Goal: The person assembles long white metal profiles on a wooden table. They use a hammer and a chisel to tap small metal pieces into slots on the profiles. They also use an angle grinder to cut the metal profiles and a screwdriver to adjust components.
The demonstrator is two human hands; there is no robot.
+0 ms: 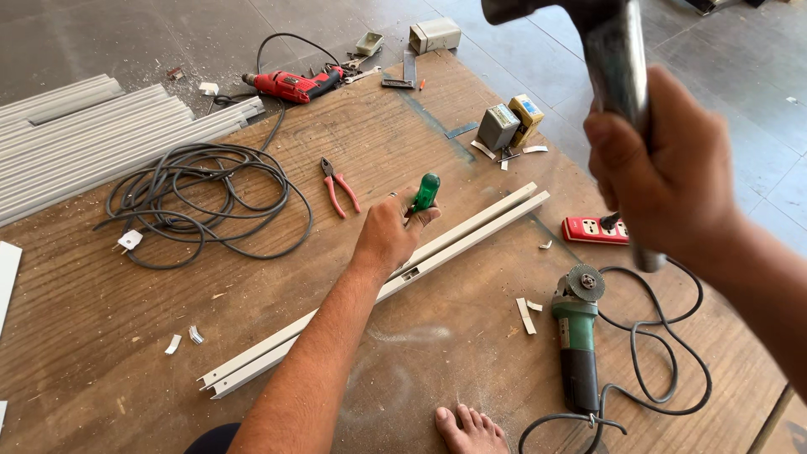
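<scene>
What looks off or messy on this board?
A bare foot rests on the wooden board right beside the green angle grinder. White offcuts and dust lie around the white profile. The grey cable sprawls in a loose tangle. No visible damage.

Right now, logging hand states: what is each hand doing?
Left hand: closed on a green-handled tool.
Right hand: closed on a hammer.

Green screwdriver handle (426, 192); red drill (292, 85); red pliers (338, 187); green-black grinder (578, 336); white channel (378, 290).
</scene>
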